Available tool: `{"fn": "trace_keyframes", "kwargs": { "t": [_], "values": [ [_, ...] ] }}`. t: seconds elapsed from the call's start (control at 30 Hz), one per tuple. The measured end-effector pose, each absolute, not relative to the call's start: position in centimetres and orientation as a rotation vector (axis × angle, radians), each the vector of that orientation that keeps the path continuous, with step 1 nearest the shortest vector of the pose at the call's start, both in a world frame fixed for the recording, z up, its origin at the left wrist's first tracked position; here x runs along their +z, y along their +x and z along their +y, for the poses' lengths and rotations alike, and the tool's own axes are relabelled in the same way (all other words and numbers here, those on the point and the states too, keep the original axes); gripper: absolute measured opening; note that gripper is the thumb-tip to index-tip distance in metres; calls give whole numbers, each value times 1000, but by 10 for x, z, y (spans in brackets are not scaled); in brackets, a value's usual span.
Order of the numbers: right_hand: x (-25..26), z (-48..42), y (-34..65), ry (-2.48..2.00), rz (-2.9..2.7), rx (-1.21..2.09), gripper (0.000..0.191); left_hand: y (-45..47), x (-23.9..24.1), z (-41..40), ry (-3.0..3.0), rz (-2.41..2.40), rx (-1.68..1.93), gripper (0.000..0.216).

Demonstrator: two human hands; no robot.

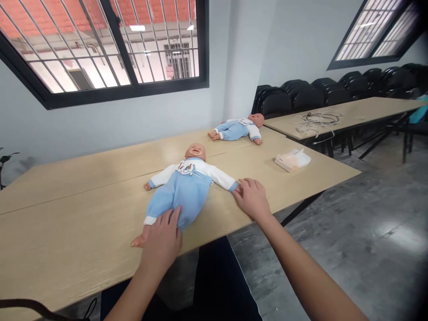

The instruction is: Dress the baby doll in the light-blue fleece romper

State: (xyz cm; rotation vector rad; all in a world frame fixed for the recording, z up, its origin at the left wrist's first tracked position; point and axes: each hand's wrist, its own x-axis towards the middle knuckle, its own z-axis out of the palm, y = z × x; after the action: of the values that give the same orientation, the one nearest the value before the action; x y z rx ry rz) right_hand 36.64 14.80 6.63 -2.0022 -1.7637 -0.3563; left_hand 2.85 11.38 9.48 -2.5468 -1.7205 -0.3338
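A baby doll (189, 194) in a blue-and-white outfit lies face up on the wooden table (83, 243), its head away from me and its arms spread. My left hand (162, 238) is closed over the lower leg of the doll on the near side, fingers on the blue trouser fabric; that foot is hidden beneath it. My right hand (252, 198) closes around the doll's hand at the blue cuff, covering most of it. The doll's other foot and other hand are in plain sight.
A second doll (237, 128) in similar clothes lies farther back, near the wall. An opened tissue pack (292, 159) lies to the right. Tangled cables (319, 120) rest on another table (368, 109), with black chairs (276, 101) stacked behind. A barred window (133, 84) is ahead.
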Motion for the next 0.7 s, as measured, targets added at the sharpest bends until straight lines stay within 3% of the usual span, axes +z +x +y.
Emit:
{"fn": "trace_keyframes", "kwargs": {
  "t": [0.2,0.37,0.57,0.7],
  "values": [
    [57,156,385,-1933,-1757,-46,25,42,120,131,-2558,-1625,-467,60],
    [58,161,385,-1849,-1735,55,17,98,154,200,-2732,-1193,-595,36],
    [44,167,394,-1502,-1478,291,35,135,160,301,-3033,-973,-273,23],
    [51,189,378,-1208,-1141,513,52,133,150,320,-3099,-991,-366,17]
  ]
}}
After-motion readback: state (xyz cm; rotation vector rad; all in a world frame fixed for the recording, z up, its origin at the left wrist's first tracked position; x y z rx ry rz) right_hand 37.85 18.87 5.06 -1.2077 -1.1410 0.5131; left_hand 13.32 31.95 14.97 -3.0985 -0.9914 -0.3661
